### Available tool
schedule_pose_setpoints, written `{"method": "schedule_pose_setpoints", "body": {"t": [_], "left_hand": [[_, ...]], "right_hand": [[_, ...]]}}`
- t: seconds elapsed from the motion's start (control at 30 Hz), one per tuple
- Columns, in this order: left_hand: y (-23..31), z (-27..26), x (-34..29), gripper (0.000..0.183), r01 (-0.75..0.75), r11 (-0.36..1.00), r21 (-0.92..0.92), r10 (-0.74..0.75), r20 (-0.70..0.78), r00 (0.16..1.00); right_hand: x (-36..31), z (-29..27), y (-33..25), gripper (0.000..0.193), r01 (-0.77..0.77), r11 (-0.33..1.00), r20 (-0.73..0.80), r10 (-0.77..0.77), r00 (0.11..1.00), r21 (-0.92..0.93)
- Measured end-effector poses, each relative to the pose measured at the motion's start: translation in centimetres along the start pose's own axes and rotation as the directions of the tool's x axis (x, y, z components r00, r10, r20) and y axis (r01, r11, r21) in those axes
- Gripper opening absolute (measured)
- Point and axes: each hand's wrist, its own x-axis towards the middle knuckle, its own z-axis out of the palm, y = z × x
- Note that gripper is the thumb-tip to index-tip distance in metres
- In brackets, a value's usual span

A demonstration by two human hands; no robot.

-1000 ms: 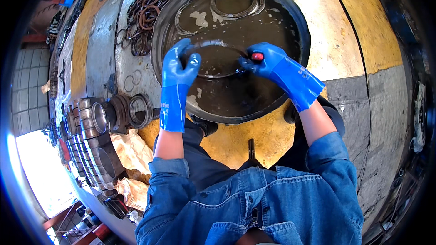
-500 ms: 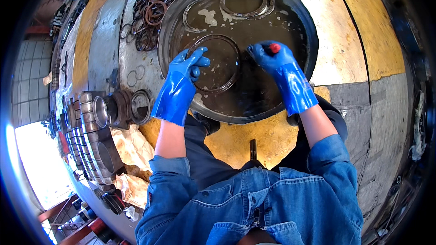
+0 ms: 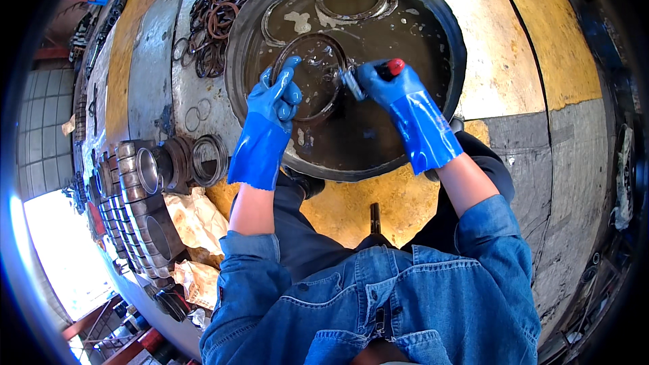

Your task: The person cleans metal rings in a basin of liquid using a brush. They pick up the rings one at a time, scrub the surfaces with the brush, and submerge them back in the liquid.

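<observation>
Both my hands wear wet blue rubber gloves over a round dark tub [image 3: 457, 47] of murky water. My left hand [image 3: 276, 94] is closed on the left side of a dark metal ring [image 3: 343, 54], tilted above the water. In my right hand [image 3: 392, 86] is a red-handled brush [image 3: 395, 65], its greyish head blurred and against the ring's right side. Motion blur hides the head's exact shape. At the tub's far side, metal rings [image 3: 348, 18] lie partly in the water, and a thinner ring [image 3: 265, 27] rests at the far left.
A heap of rusty rings [image 3: 220, 20] lies left of the tub. Stacked metal cylinders [image 3: 145, 203] and upright rings [image 3: 210, 160] stand at the left, beside crumpled brown paper [image 3: 196, 220]. My legs straddle the tub's near edge, over a yellow floor [image 3: 338, 216].
My right hand has moved left, bringing the brush head to the ring. The ring has shifted slightly up and left with my left hand. The whole view has shifted a little.
</observation>
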Motion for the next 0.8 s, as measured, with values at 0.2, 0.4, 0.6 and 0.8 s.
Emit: {"method": "schedule_pose_setpoints", "body": {"t": [0.2, 0.4, 0.6, 0.8], "left_hand": [[-1.3, 0.6, 0.5, 0.035, -0.109, 0.992, 0.065, 0.114, -0.077, 0.991], [-1.7, 0.2, 1.5, 0.033, -0.110, 0.988, 0.111, 0.127, -0.151, 0.980], [-1.8, -0.1, 1.2, 0.033, -0.012, 0.998, 0.066, 0.019, -0.105, 0.994], [-2.3, 0.5, 0.9, 0.030, -0.014, 0.996, -0.083, 0.013, -0.013, 1.000]], "right_hand": [[-2.0, 1.3, 1.6, 0.033, -0.173, 0.971, 0.112, 0.156, 0.981, 0.162], [-1.3, -0.2, 0.8, 0.034, -0.136, 0.972, 0.007, 0.140, 0.990, -0.191], [-0.8, -0.9, -0.9, 0.025, 0.287, 0.957, -0.008, -0.287, 0.958, 0.032], [-0.1, -1.0, -0.6, 0.024, 0.427, 0.894, -0.094, -0.441, 0.893, -0.135]]}}
